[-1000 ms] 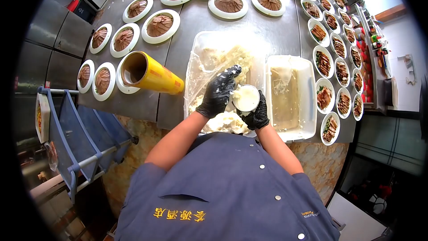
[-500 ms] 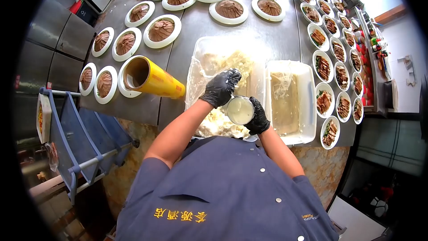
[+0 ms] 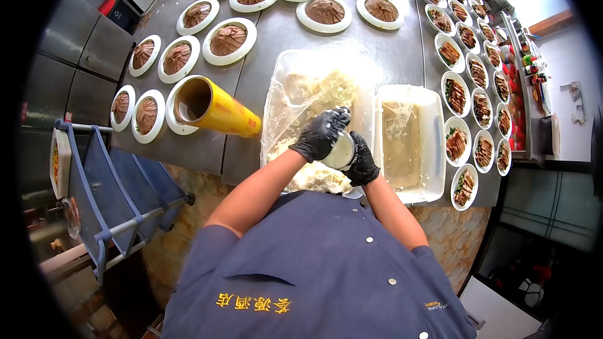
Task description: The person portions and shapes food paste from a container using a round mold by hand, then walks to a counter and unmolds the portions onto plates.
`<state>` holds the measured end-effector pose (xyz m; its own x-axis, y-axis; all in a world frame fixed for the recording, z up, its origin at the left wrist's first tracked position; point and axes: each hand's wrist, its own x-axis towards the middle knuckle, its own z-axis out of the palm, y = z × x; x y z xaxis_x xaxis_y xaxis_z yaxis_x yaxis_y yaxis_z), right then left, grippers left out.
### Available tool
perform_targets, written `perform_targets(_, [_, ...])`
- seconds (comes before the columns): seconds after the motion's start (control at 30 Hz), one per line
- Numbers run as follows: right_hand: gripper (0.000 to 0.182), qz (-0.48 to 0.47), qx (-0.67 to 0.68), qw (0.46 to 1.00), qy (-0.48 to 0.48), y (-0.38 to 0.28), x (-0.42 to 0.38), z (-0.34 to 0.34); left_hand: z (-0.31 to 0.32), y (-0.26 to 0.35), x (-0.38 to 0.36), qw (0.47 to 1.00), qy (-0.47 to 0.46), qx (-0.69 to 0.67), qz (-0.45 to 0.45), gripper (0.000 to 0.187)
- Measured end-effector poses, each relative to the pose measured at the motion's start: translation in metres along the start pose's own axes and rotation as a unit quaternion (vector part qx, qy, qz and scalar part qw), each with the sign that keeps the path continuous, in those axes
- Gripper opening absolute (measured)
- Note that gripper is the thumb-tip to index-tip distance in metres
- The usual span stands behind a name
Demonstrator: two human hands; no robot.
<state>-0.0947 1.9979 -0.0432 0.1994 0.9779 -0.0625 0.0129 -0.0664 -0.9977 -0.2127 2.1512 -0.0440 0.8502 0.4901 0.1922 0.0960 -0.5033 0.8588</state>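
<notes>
My left hand (image 3: 321, 135), in a black glove with white bits on it, is closed at the rim of a small round bowl (image 3: 342, 152); what its curled fingers hold, if anything, is hidden. The bowl has whitish contents, and my right hand (image 3: 363, 162), also gloved in black, grips its right side. Both hands are over a clear plastic tub (image 3: 269, 103) lined with film. Pale, shredded or mashed food (image 3: 320, 177) lies in this tub. Beside it on the right stands a second tub (image 3: 434, 150) with a thin whitish residue.
A yellow cardboard-cored roll (image 3: 232, 111) lies left of the tubs on the steel table (image 3: 251, 44). Plates of sliced meat (image 3: 229, 41) spread over the left and back. Rows of filled bowls (image 3: 455, 94) line the right. A blue rack (image 3: 110, 179) stands at lower left.
My left hand has moved down and right, now covering part of the bowl. The bowl looks more tilted in my right hand, which has barely moved.
</notes>
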Motion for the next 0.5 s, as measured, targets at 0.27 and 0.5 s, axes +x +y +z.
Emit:
perform_targets(0.27, [0.063,0.112,0.222,0.968,0.041,0.045,-0.006,-0.012,-0.014,-0.048,-0.013,0.994,0.020,0.063,-0.086,0.038])
perform_targets(0.5, [0.058,0.175,0.252,0.951,0.043,0.038,0.008,-0.016,-0.027,0.009,-0.009,0.904,-0.100,-0.400,-0.109,0.043])
